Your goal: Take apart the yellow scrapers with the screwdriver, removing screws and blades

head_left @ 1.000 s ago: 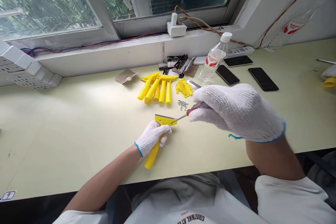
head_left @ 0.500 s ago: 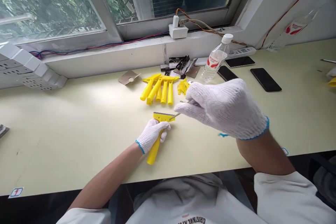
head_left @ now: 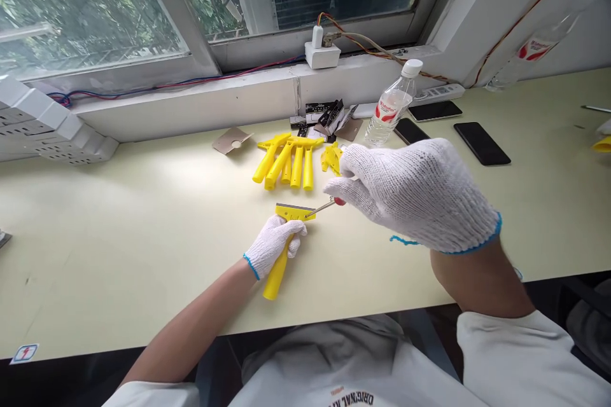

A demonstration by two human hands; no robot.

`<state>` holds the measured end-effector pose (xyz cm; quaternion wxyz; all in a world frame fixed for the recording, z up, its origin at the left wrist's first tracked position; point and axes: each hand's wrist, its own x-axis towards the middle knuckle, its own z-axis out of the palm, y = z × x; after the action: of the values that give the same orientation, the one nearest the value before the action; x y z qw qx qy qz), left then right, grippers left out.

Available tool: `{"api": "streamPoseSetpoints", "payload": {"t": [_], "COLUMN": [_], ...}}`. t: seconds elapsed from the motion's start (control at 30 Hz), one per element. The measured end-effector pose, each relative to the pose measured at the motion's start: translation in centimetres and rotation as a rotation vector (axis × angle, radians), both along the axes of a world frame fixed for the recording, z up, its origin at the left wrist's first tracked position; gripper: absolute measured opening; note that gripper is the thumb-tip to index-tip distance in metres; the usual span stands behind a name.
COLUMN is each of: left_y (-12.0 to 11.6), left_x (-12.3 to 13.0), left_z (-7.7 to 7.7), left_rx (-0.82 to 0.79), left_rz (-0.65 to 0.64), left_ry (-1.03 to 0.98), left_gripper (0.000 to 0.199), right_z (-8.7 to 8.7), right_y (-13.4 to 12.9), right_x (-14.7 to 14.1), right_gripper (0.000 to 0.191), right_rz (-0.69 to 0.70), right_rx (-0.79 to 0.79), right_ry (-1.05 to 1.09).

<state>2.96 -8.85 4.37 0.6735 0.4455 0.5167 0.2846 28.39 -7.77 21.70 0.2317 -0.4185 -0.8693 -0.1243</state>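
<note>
Gripping one yellow scraper (five handles beyond) in left hand

Red-and-white "Watsons" label on a clear plastic water bottle, upper right of the desk; same label on a second clear bottle, far upper right. Upside-down dark "ORIGINAL" lettering, cut off by the bottom edge, on a pale grey T-shirt.

The pale green counter has a bunch of yellow scraper handles on it, a clear water bottle, three black phones, and a bit of brown card
</note>
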Motion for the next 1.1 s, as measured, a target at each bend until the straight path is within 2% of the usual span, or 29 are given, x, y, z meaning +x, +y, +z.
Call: {"api": "streamPoseSetpoints", "payload": {"t": [0.03,0.13,0.2,0.27,0.4,0.47,0.57,0.63,0.7,0.8,0.87,0.93,1.0,1.1], "left_y": [0.0,0.0,-0.1,-0.1,0.0,0.0,0.1,0.0,0.0,-0.1,-0.2,-0.2,-0.2,-0.2], "left_x": [0.0,0.0,0.0,0.0,0.0,-0.1,-0.2,-0.2,-0.2,-0.1,0.1,0.1,0.1,0.0], "left_z": [0.0,0.1,0.1,0.1,0.1,0.0,0.0,0.0,0.1,0.4,0.5,0.6,0.6,0.5], "left_rx": [-0.003,-0.013,-0.019,-0.021,-0.014,-0.022,-0.015,-0.007,-0.022,-0.037,-0.027,-0.025,-0.034,-0.039], "left_rz": [0.003,-0.002,-0.014,-0.024,-0.024,-0.017,-0.04,-0.05,-0.04,-0.046,-0.05,-0.035,-0.024,-0.036], "left_ry": [0.002,0.012,0.017,0.023,0.028,0.017,0.014,0.02,0.016,0.011,0.014,0.014,0.014,0.009], "left_gripper": [0.022,0.022,0.023,0.023,0.021,0.021,0.022,0.022,0.021,0.02,0.019,0.018,0.018,0.02], "right_z": [0.1,0.8,0.9,0.7,-0.4,-0.5,0.1,0.6,0.7,0.2,-0.2,-0.2,0.1,0.8], "right_y": [0.0,0.2,0.4,0.5,0.4,0.4,0.6,0.8,0.9,0.7,0.4,0.2,0.2,0.5], "right_x": [0.0,0.5,1.0,1.1,0.0,-0.7,-0.7,-0.2,0.4,0.6,0.4,0.2,0.2,0.7], "right_gripper": [0.033,0.025,0.026,0.024,0.035,0.035,0.02,0.021,0.021,0.018,0.033,0.039,0.028,0.014], "right_rz": [0.047,0.322,0.417,0.388,0.178,0.15,0.309,0.444,0.491,0.34,0.179,0.094,0.177,0.437], "right_rx": [-0.034,-0.142,-0.169,-0.132,0.086,0.116,-0.027,-0.129,-0.176,-0.085,0.044,0.081,-0.025,-0.197], "right_ry": [0.008,0.027,0.029,0.019,0.001,0.01,0.053,0.086,0.101,0.092,0.077,0.059,0.07,0.127]}}
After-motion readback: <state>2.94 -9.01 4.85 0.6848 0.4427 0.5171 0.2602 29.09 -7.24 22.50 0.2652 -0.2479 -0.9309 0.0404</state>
